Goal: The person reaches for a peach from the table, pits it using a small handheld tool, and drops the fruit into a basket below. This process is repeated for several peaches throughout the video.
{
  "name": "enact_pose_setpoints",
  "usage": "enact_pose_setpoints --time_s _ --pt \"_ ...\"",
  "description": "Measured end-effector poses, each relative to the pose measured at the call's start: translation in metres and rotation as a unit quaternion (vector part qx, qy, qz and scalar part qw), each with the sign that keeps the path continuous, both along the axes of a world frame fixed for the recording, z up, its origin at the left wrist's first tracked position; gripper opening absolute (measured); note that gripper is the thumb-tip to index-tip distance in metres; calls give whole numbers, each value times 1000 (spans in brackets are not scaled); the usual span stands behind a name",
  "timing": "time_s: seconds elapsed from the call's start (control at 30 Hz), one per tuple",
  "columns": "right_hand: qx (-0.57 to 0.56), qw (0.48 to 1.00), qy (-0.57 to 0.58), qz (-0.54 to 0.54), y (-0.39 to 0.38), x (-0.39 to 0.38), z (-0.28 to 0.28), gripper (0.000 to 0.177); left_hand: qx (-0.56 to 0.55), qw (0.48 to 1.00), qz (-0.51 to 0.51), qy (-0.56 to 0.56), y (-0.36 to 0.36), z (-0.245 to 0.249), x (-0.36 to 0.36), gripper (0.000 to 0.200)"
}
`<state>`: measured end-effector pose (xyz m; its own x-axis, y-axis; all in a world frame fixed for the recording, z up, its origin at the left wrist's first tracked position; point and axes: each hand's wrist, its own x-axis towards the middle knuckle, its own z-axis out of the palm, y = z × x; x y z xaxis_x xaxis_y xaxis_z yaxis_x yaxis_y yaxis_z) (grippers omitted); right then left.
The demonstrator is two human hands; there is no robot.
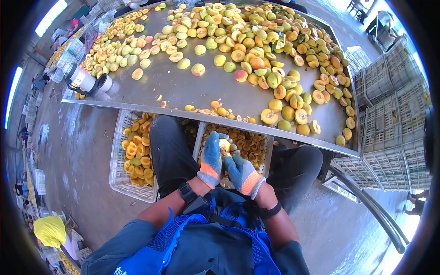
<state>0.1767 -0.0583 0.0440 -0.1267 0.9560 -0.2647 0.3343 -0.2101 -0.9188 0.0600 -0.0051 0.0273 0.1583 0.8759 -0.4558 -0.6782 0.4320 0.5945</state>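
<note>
Above the baskets between my knees, my left hand (211, 158) is closed around a pale yellow peach half (225, 146). It wears a blue-coated glove with an orange and grey cuff. Pressed up against the same fruit from the right is my right hand (241, 174), gloved alike, with its fingers curled. Whether a small tool sits in its fingers is hidden. Below my hands is a crate (199, 143) filled with small orange-brown pieces. A white basket (120, 176) beside my left knee holds orange peach halves.
A metal table (178, 87) with a raised rim spans the front, heaped with cut peaches (238, 56). A white cup-like container (82, 79) lies at its left corner. Stacked crates (382, 123) and a curved metal rail (369, 201) stand right. A yellow-covered person (49, 231) is lower left.
</note>
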Motion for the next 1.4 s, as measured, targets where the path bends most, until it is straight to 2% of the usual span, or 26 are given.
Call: enact_pose_setpoints --time_s 0.07,0.2,0.37,0.47,0.57,0.67,0.73,0.77,0.8,0.83,0.87,0.9,0.93,0.97,1.0,1.03,1.07,1.1,1.17,1.2,1.27,1.3,1.33,1.37,1.4 --pt "2 1000 -5 8 0 2 -1 38 7 1000 -19 18 0 -2 -2 45" --pt "-86 989 116 -2 -3 -1 -2 41 7 997 -66 40 5 -4 -9 49" --pt "-211 951 227 10 -2 4 21 47 12 994 -93 56 4 -13 -16 56" --pt "-250 912 324 27 -7 10 1 46 43 990 -111 73 -1 -23 -24 57" --pt "-320 815 482 38 -11 9 -1 43 50 987 -146 45 -3 -23 -27 55" --pt "-388 652 650 45 -13 7 -10 41 36 984 -172 -14 -3 -8 -28 51" --pt "-389 607 691 47 -15 8 -17 44 5 978 -194 -77 3 1 -27 48" --pt "-390 582 711 51 -16 8 -19 46 10 981 -172 -89 8 8 -31 46" --pt "-381 611 693 29 -18 8 -18 47 14 984 -149 -99 13 15 -39 45" --pt "-356 668 653 36 -17 8 -17 47 19 986 -125 -108 18 20 -48 44" --pt "-329 721 609 44 -14 9 -16 47 83 991 -101 14 24 18 -63 47" --pt "-298 769 563 51 -11 9 -12 46 100 990 -76 62 30 21 -83 41" --pt "-269 872 408 36 -7 10 0 41 357 850 -77 380 35 11 -113 28" --pt "-198 936 291 14 -7 6 -12 42 355 845 -41 398 38 23 -133 19" --pt "-123 978 166 -14 -11 -1 -32 43 389 772 6 503 48 11 -169 17" --pt "-48 997 36 -45 -13 -6 -43 45 328 786 67 519 50 31 -188 14" --pt "-111 990 68 -53 -12 -5 -27 41 275 671 109 680 56 47 -201 13" --pt "-140 982 110 -68 -11 -5 -30 40 340 464 99 812 59 63 -211 18" --pt "-197 957 195 -87 -16 -6 -43 39 370 384 155 832 74 66 -203 21" --pt "-180 963 179 -93 -17 -6 -49 30 372 489 107 782 79 69 -187 23" --pt "-164 937 276 -139 -19 -7 -57 24 360 673 4 646 86 72 -125 26" --pt "-155 919 323 -163 -18 -6 -59 21 432 655 -39 619 94 65 -97 25" --pt "-141 901 359 -199 -17 -4 -52 15 402 725 -89 552 102 47 -61 25" --pt "-93 910 343 -214 -19 1 -58 14 416 735 -139 517 114 26 -30 25" --pt "-45 917 324 -229 -24 6 -69 14 453 690 -160 541 122 12 2 28"
